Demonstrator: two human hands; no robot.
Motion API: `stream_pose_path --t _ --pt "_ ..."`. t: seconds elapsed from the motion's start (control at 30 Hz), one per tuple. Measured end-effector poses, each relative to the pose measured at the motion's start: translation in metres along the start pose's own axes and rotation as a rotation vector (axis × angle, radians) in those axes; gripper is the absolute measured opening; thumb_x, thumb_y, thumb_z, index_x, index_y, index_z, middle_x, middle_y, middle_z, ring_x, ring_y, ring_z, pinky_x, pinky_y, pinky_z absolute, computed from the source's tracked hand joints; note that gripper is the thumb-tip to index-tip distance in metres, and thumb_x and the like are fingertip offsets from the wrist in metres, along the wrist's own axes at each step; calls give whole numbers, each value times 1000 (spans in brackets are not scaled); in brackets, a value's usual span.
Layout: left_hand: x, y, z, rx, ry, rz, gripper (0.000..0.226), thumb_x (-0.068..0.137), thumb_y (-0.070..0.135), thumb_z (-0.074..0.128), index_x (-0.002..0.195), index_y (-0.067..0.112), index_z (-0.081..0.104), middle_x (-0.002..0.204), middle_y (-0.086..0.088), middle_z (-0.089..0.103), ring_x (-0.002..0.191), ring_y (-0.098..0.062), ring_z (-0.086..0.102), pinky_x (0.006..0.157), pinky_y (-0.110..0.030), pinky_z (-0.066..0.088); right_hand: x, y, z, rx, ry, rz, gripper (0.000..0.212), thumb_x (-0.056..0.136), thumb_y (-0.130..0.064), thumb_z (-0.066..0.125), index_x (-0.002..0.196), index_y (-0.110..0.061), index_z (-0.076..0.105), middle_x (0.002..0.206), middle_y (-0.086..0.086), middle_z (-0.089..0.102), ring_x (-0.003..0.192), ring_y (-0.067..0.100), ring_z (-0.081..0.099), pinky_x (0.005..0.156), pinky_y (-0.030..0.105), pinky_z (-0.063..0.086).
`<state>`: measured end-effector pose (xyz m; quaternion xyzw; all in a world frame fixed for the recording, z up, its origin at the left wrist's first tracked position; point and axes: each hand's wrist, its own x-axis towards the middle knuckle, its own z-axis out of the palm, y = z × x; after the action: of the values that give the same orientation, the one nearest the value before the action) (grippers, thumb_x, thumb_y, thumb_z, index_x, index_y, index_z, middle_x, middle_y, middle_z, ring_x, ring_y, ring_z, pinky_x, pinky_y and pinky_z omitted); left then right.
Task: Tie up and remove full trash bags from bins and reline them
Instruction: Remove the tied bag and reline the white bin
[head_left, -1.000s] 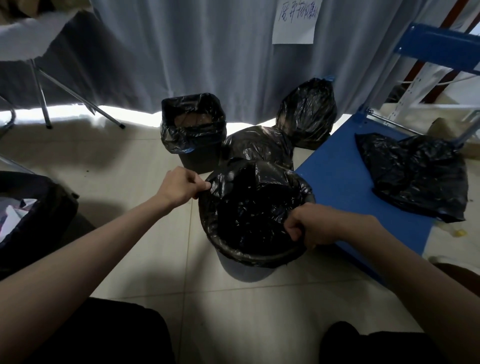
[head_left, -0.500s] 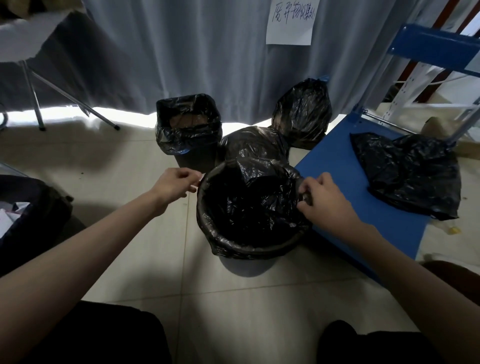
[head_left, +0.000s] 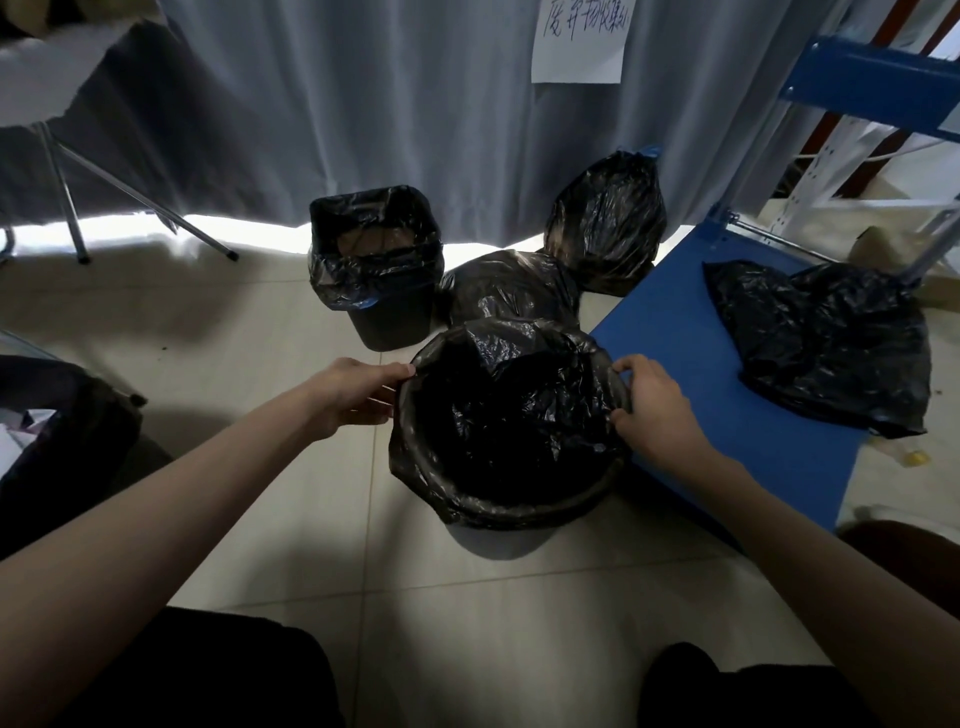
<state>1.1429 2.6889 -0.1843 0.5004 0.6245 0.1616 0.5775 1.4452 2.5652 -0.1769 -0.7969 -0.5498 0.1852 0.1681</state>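
Note:
A round dark bin (head_left: 524, 512) stands on the floor in front of me with a black liner bag (head_left: 509, 426) spread inside it and folded over the near rim. My left hand (head_left: 358, 397) pinches the liner's edge at the bin's left rim. My right hand (head_left: 657, 402) pinches the liner's edge at the right rim. Behind it stands a square bin (head_left: 389, 317) lined with a black bag (head_left: 371, 260). Two tied full black bags (head_left: 511, 288) (head_left: 610, 223) rest by the curtain.
A blue platform (head_left: 691, 364) lies to the right with a crumpled black bag (head_left: 826, 343) on it. A grey curtain (head_left: 337, 104) hangs behind. A table's metal legs (head_left: 67, 208) stand at the far left. A dark container (head_left: 57, 447) is at my left.
My right hand moved from the near right rim up to the right side rim. My left hand slid to the left rim. The liner now sits flatter over the rim.

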Motion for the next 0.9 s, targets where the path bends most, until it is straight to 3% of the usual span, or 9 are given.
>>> stream_pose_path --t 0.13,0.27,0.37,0.47,0.57,0.67,0.77,0.83,0.9 --pt "-2 9 4 116 27 30 30 89 29 66 101 2 71 98 -15 73 73 -20 70 65 -26 59 2 3 3 45 5 4 49 86 0 60 129 -16 45 113 6 50 99 25 52 85 40 44" --pt "-1 12 12 251 137 145 35 89 33 67 114 8 63 108 -13 69 85 -21 69 78 -34 59 6 8 3 168 -16 68 45 87 -5 63 128 -15 48 90 1 54 94 24 56 83 42 50" --pt "-9 19 30 680 334 530 44 85 34 70 124 18 59 119 -7 58 110 -23 59 95 -34 47 5 8 5 396 -42 164 41 90 -7 68 126 -13 49 96 11 59 87 24 59 61 28 52" --pt "-37 30 67 718 143 775 23 86 37 71 104 22 71 103 3 64 97 -13 61 88 -28 48 0 6 8 759 -151 296 36 86 -8 73 115 -6 52 95 18 63 78 25 68 60 34 60" --pt "-60 28 104 711 -34 754 23 87 46 68 97 26 75 91 11 71 87 -4 64 83 -26 51 -10 2 6 931 -358 318 32 88 -11 72 111 0 54 90 19 70 78 25 73 69 34 62" --pt "-65 20 120 703 -55 708 33 87 54 64 99 26 75 87 10 72 85 -4 63 80 -24 50 -20 0 5 946 -607 255 31 95 -14 62 114 11 61 101 22 73 93 29 73 81 33 61" --pt "-63 12 120 743 -33 650 36 82 57 68 94 23 74 81 8 71 83 -7 63 80 -28 52 -23 3 8 895 -776 219 23 98 -11 57 114 3 66 108 20 73 102 27 71 90 34 57" --pt "-61 9 118 722 -35 590 35 76 52 77 95 23 73 80 10 70 81 -4 64 80 -24 52 -23 3 12 809 -796 202 15 95 -9 59 102 -1 69 98 19 72 88 23 72 80 29 56" --pt "-61 9 118 672 -40 539 36 71 44 84 96 22 72 77 11 68 79 -2 64 78 -19 50 -22 1 17 779 -742 167 17 94 -6 55 78 -2 58 72 19 52 59 16 54 64 25 47"
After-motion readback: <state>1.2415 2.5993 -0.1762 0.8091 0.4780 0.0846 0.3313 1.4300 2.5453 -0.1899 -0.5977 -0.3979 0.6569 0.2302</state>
